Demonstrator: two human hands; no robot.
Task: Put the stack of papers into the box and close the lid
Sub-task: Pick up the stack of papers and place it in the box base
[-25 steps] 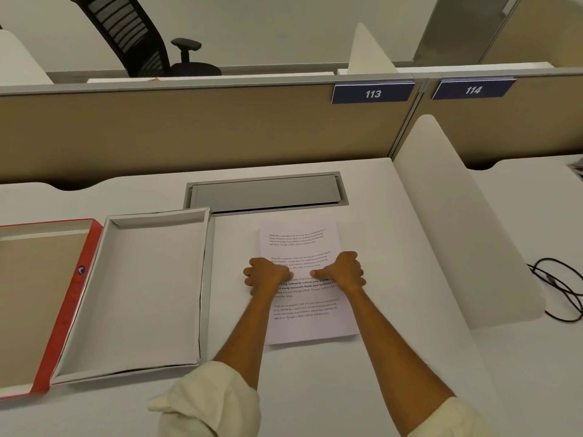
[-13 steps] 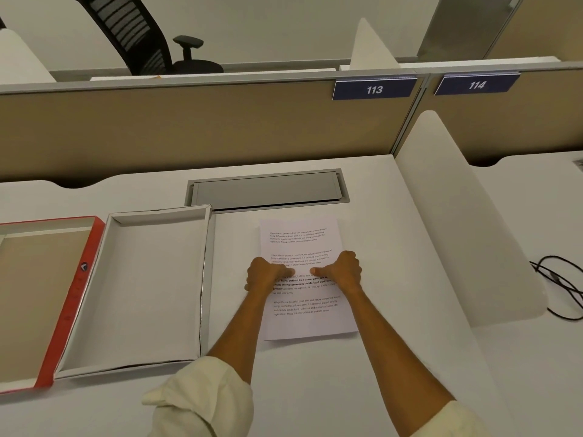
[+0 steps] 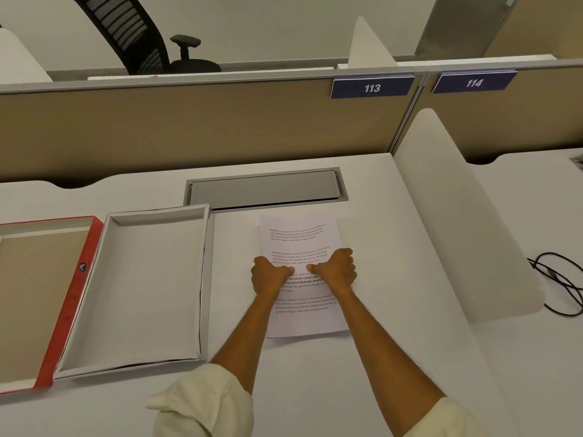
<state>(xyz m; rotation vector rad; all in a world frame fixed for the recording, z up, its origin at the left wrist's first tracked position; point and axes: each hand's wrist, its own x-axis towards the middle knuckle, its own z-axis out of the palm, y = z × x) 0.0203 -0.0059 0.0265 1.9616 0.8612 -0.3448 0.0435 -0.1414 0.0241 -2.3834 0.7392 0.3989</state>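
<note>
A white tabletop point(image 3: 378, 357) fills the lower frame. On it, centre, lies the stack of papers point(image 3: 299, 241); lower left, the open box point(image 3: 142, 279) with its red-edged lid point(image 3: 75, 294); a grey hatch point(image 3: 265, 190) sits above the papers.

white desk point(image 3: 410, 357) | tan partition point(image 3: 189, 127) | black office chair point(image 3: 132, 29) | white divider point(image 3: 457, 216)

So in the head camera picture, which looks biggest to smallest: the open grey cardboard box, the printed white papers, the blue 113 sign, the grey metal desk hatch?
1. Open grey cardboard box, nearest.
2. Printed white papers, partly hidden by both hands.
3. Grey metal desk hatch; being farther away, it could rival the papers.
4. Blue 113 sign, farthest.
</note>
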